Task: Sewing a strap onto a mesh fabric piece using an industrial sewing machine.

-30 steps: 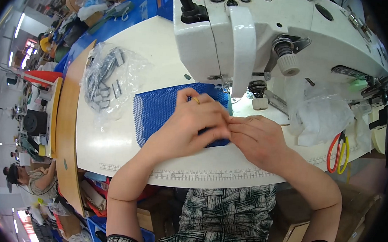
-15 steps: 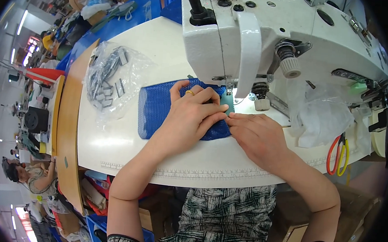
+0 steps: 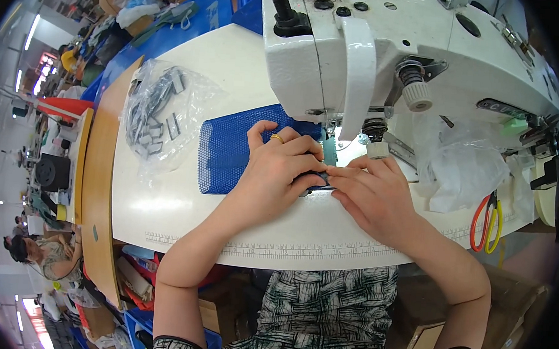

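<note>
A piece of blue mesh fabric [image 3: 222, 154] lies on the white sewing table, its far right part at the needle and presser foot [image 3: 330, 129] of a white sewing machine [image 3: 299, 72]. My left hand [image 3: 272, 167] rests over the mesh, fingers bent, with thumb and index finger closed on its near right edge. My right hand [image 3: 378, 197] meets it there, fingertips and thumb pinching the same edge. A narrow teal strip [image 3: 329, 153] shows beside the mesh, just in front of the presser foot. The fingers partly hide the dark, bunched edge between them.
On the left lies a clear plastic bag [image 3: 167, 118] with several small grey pieces. Crumpled clear plastic [image 3: 464, 168] and scissors with red and yellow handles [image 3: 487, 223] lie at the right. A printed ruler [image 3: 287, 250] runs along the near edge. A person [image 3: 53, 256] sits far left.
The mesh has shifted a little away from me, and its near right edge is drawn up between my fingers. My right hand's fingers have risen and reach farther forward.
</note>
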Demonstrator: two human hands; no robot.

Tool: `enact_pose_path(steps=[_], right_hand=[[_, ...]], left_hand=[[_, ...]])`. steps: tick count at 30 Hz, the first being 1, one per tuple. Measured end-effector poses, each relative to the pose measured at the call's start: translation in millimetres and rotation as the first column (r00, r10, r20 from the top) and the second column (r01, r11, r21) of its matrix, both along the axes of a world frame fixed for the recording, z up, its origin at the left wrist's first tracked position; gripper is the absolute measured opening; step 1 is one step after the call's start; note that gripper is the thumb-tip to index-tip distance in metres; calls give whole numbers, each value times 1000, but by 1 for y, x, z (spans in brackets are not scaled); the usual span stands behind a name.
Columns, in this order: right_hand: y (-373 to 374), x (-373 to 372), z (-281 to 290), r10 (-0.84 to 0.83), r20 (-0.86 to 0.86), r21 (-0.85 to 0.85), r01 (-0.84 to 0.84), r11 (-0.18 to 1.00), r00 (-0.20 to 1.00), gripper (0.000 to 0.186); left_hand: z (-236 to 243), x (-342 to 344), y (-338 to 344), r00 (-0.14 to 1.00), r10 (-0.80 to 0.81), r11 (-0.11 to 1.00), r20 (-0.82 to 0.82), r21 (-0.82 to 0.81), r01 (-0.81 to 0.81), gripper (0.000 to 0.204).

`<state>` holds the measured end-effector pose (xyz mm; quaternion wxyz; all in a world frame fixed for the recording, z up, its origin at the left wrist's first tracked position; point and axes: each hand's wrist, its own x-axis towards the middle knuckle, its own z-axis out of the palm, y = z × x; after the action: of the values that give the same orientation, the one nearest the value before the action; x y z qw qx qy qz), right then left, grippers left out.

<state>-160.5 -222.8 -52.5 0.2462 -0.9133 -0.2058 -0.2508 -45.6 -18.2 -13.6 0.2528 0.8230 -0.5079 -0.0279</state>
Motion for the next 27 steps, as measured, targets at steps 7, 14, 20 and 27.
enact_pose_path(steps=[7,14,20,27], right_hand=[[3,1,1,-27,-34,17,28,999,999,34],[4,2,1,-71,-36,-17,71,997,997,29],[4,4,3,-74,-99,8,75,997,992,20],[5,3,2,-96,-123,2,97,995,988,14]], left_hand=[[-3,-2,-2,997,25,999,66,-48,-22,11],[-14,2,-5,988,60,996,140,-67,-51,16],[-19,7,-7,980,99,993,170,-84,-86,18],[-25,5,-10,975,137,988,174,-90,-123,19]])
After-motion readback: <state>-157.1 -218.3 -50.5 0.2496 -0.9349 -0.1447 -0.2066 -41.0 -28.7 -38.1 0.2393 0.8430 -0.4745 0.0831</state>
